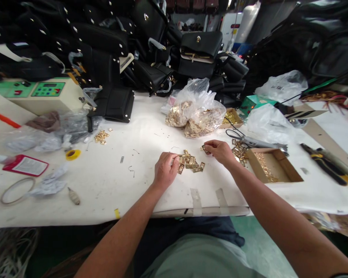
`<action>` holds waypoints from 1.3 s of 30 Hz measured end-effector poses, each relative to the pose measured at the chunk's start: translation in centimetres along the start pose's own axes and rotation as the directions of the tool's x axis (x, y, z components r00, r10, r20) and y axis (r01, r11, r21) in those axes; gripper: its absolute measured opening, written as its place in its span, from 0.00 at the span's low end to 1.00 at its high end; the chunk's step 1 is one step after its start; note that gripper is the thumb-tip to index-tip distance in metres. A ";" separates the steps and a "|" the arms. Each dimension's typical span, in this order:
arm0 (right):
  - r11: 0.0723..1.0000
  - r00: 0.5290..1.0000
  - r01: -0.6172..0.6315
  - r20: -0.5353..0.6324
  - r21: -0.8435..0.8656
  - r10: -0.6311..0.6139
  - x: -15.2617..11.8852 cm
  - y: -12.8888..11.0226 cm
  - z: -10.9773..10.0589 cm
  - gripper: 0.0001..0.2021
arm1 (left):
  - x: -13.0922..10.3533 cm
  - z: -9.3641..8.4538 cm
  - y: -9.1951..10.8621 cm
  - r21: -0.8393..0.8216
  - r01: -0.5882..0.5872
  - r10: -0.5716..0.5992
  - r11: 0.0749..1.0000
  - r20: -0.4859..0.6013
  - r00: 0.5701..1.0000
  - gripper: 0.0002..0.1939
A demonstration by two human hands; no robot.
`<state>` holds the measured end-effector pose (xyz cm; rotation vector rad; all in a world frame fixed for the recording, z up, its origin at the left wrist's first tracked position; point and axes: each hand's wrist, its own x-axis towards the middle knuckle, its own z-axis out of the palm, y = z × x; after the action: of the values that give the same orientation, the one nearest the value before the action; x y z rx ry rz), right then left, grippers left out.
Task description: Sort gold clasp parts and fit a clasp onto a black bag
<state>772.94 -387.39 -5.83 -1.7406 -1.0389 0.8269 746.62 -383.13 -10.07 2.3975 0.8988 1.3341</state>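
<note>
A small pile of gold rectangular metal fittings (190, 161) lies on the white table in front of me. My left hand (166, 170) rests at the pile's left edge, its fingers curled with thumb and forefinger together; what they grip, if anything, is hidden. To the right, just above the pile, my right hand (219, 151) pinches one gold fitting (203, 148) between thumb and fingers. Beyond my right wrist lies a second heap of similar fittings (239, 151), partly covered by the forearm.
Clear plastic bags (204, 121) full of gold fittings stand behind the pile. At right are a cardboard box (287, 172) with small gold pieces, a grey corded tool (258, 143) and pliers (324, 164). Black handbags (200, 50) crowd the back; a control machine (49, 94) sits left.
</note>
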 end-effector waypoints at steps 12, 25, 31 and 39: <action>0.859 0.868 0.485 -0.032 -0.164 -0.496 -4.2 -0.2 2.6 0.14 | 0.3 -0.4 0.6 -0.034 -0.058 0.059 0.998 0.026 0.998 0.02; 0.941 0.940 0.332 -0.061 -0.072 -0.336 -5.1 0.4 2.1 0.15 | 0.4 -0.2 1.2 0.046 -0.118 0.108 0.992 0.172 0.979 0.17; 0.746 0.883 0.469 0.250 -0.472 -0.397 -5.4 2.8 -0.4 0.14 | 0.3 0.0 1.5 0.109 -0.203 0.149 0.973 0.378 0.914 0.25; 0.644 0.845 0.521 0.446 -0.561 -0.295 -5.0 1.2 -0.8 0.09 | 0.2 0.2 1.2 0.108 -0.185 0.134 0.977 0.369 0.920 0.15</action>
<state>771.91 -392.51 -6.21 -1.8305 -2.0756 0.4478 747.38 -383.96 -9.46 2.7521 0.7265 0.8529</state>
